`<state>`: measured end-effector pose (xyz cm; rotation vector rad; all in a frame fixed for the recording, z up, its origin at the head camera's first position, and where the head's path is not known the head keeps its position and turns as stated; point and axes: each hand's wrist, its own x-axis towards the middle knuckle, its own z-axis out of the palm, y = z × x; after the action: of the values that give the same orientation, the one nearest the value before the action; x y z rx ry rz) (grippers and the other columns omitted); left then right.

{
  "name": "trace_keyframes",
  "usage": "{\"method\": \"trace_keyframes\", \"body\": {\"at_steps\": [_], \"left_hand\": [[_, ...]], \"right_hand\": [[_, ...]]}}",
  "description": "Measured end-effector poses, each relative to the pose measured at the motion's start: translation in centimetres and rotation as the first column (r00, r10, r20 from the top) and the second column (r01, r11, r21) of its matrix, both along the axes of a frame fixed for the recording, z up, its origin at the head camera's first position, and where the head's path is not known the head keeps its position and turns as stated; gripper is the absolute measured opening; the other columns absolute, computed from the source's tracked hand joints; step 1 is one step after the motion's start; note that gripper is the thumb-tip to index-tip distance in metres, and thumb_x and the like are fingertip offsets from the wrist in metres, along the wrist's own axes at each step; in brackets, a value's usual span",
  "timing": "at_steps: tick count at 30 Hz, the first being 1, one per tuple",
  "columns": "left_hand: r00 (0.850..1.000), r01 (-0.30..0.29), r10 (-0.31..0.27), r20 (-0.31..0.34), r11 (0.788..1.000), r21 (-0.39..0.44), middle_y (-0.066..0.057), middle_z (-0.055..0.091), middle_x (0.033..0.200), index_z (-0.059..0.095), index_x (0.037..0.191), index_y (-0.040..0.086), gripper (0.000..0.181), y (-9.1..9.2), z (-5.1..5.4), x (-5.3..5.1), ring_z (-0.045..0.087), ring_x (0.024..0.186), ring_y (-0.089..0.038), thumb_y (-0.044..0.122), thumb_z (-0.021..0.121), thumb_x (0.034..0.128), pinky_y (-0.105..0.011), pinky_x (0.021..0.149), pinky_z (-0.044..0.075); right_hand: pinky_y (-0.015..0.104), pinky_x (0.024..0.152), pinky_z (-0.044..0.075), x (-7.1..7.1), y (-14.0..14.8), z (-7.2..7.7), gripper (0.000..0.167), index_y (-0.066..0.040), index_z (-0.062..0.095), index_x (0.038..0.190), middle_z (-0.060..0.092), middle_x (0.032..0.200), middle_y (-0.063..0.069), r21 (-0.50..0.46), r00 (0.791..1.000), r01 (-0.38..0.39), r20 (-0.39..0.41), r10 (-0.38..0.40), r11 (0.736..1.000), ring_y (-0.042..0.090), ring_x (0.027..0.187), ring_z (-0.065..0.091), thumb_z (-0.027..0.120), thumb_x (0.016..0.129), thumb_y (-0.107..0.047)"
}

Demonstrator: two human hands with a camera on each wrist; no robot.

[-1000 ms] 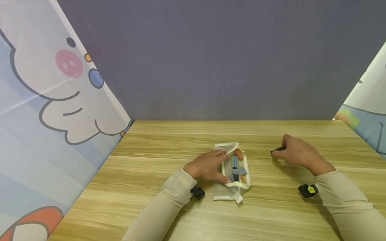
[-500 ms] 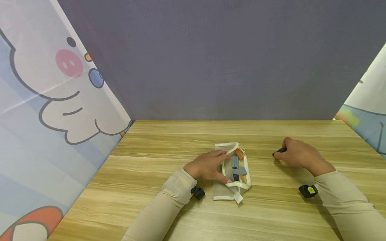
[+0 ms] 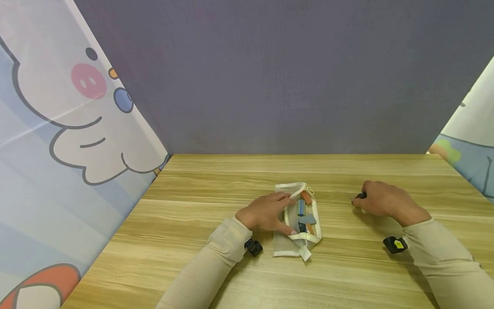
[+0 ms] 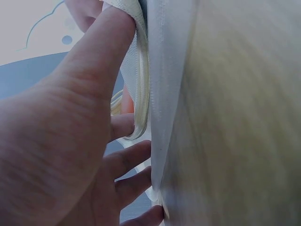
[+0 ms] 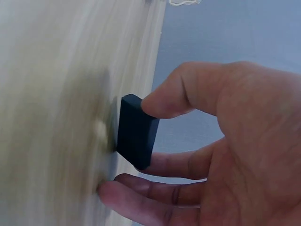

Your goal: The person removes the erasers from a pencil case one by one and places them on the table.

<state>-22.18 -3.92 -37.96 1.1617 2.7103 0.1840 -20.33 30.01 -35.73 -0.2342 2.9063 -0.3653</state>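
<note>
A mesh pouch with cream edging (image 3: 286,249) lies unzipped on the table, holding orange pieces (image 3: 306,197), a blue-striped block (image 3: 301,207) and grey and dark pieces (image 3: 307,219). My left hand (image 3: 266,213) holds the pouch's mouth apart, thumb at the near edge and fingers at the far one; the left wrist view shows the thumb against the zip edging (image 4: 142,70). To the right of the pouch, my right hand (image 3: 386,201) pinches a small black block (image 5: 136,132) between thumb and finger, close above the table.
The wood-grain table (image 3: 193,189) meets a dark grey panel (image 3: 293,77) at the back. A cartoon-printed sheet (image 3: 34,171) stands at the left and another at the right. Each wrist wears a small black device.
My right hand has moved slightly toward me and to the right with the black block, which now shows less beyond the fingers. My left hand and the pouch have stayed in place.
</note>
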Motion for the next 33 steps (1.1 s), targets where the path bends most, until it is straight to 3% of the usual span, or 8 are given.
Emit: {"method": "trace_keyframes", "body": {"at_steps": [8,16,19,23,28,33], "left_hand": [[1.0,-0.006,0.006,0.015,1.0,0.005,0.002,0.03,0.162,0.04,0.155,0.025,0.088,-0.01,0.0,-0.04,0.028,0.148,-0.018,0.066,0.07,0.0839,-0.04,0.114,0.034],[1.0,-0.004,0.004,0.015,1.0,0.005,0.002,0.029,0.162,0.039,0.155,0.025,0.088,-0.11,-0.02,-0.04,0.028,0.148,-0.019,0.067,0.069,0.0839,-0.041,0.114,0.034],[1.0,-0.004,0.004,0.014,1.0,0.005,0.002,0.029,0.162,0.039,0.156,0.025,0.088,-0.15,-0.03,-0.03,0.027,0.148,-0.019,0.067,0.069,0.084,-0.041,0.114,0.034],[1.0,-0.002,0.002,0.01,1.0,0.003,0.001,0.029,0.162,0.039,0.156,0.025,0.088,-0.14,-0.03,-0.01,0.026,0.149,-0.018,0.067,0.069,0.0843,-0.041,0.114,0.033],[1.0,-0.006,0.006,0.018,1.0,0.007,0.002,0.029,0.162,0.039,0.156,0.025,0.088,-0.18,0.0,0.02,0.027,0.148,-0.018,0.067,0.069,0.0841,-0.041,0.114,0.033],[1.0,-0.004,0.004,0.016,1.0,0.004,0.002,0.029,0.162,0.039,0.156,0.025,0.089,-0.15,-0.09,-0.06,0.028,0.148,-0.018,0.068,0.069,0.0838,-0.041,0.114,0.034]], "right_hand": [[0.037,0.058,0.035,0.12,0.2,0.33,0.037,0.0,0.061,0.101,0.056,0.088,0.008,0.007,0.999,-0.042,-0.009,0.042,0.999,0.022,0.07,0.048,0.067,0.09,-0.035],[0.042,0.062,0.039,-0.03,0.34,0.6,0.035,0.003,0.062,0.104,0.06,0.098,0.017,0.033,0.998,-0.054,-0.006,0.055,0.998,0.026,0.075,0.05,0.062,0.089,-0.029],[0.051,0.07,0.048,-0.11,0.28,0.66,0.045,0.011,0.062,0.118,0.062,0.114,0.03,0.041,0.998,-0.059,-0.026,0.06,0.997,0.04,0.09,0.061,0.059,0.093,-0.027],[0.064,0.082,0.048,-0.03,0.2,0.73,0.052,0.015,0.057,0.128,0.057,0.126,0.037,0.044,0.997,-0.057,-0.047,0.059,0.997,0.057,0.112,0.055,0.056,0.098,-0.027],[0.059,0.077,0.05,0.02,0.1,0.72,0.051,0.015,0.056,0.128,0.064,0.115,0.033,0.015,0.997,-0.072,-0.035,0.073,0.997,0.05,0.104,0.061,0.054,0.099,-0.027],[0.054,0.074,0.052,-0.18,-0.24,0.55,0.046,0.012,0.058,0.126,0.067,0.108,0.027,-0.047,0.994,-0.074,-0.086,0.069,0.996,0.042,0.098,0.065,0.054,0.098,-0.024]]}}
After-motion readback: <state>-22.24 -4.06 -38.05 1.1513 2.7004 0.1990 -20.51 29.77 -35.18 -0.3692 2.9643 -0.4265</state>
